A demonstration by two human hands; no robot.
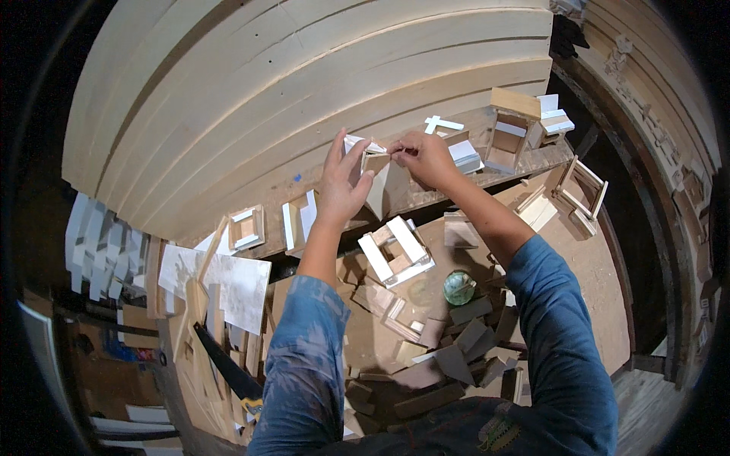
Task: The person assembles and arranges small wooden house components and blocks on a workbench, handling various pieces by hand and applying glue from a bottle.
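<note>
At the far side of the bench, my left hand (pixel 346 186) curves round a small wooden assembly (pixel 376 162) with white strips, its thumb on the near side and fingers on the far side. My right hand (pixel 426 158) is at the assembly's right corner, thumb and fingertips pinched together. Whatever lies in that pinch is too small to make out. A pale panel (pixel 388 194) slopes down below the assembly. Nearer to me, a white-edged square wooden frame (pixel 395 251) rests beside a round greenish container (pixel 458 288).
Long stacked boards (pixel 319 83) rise behind the bench. Small wooden boxes (pixel 506 140) and frames (pixel 245 229) line the bench's far strip. Several wood offcuts (pixel 456 357) lie heaped close to my body. A handsaw (pixel 228 365) leans among strips at left, by a white panel (pixel 215 277).
</note>
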